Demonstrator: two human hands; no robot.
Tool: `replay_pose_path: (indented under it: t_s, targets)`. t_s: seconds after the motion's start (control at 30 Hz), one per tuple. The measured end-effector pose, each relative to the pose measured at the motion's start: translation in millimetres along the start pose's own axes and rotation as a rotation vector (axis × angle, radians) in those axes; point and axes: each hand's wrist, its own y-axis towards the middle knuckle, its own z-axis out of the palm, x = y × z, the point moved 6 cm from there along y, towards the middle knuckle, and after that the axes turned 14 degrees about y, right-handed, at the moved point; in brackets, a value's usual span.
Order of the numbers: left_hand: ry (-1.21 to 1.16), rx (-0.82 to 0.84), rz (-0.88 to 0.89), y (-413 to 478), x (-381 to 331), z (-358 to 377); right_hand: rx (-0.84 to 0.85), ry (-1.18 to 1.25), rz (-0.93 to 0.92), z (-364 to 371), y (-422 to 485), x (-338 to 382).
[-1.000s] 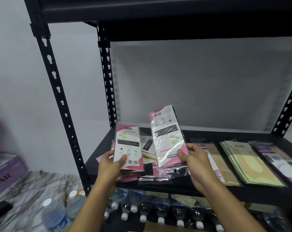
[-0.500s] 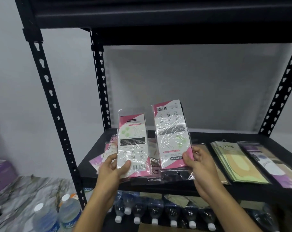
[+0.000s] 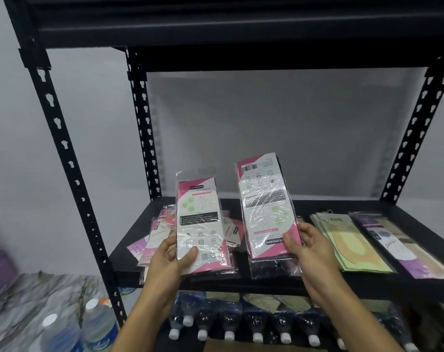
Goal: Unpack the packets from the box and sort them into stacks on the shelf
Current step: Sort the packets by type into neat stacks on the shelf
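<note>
Gripping pink pkts [image 3: 202, 226] upright — both hands [image 3: 168, 260]

Black metal rack [image 3: 63, 138] with slotted uprights is set against a plain grey wall [image 3: 266, 128]. Marble-patterned floor [image 3: 25, 295] is seen lower left. Light is dim and even; the rack's underside is shadowed.

Loose packets [image 3: 162, 237] left on shelf [image 3: 241, 283], stacks [image 3: 348, 240] right

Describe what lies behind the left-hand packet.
Behind the packet in the left hand, a loose pile of pink packets lies on the shelf. The pile's middle is covered, so no count is possible.
</note>
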Motion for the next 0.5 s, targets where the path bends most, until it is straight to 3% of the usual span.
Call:
replay_pose_path:
  t_s: [0.5]
  targets:
    - [0.058,-0.023,0.029,-1,-3,2,-0.010,-0.001,-0.007,-14,4,-1]
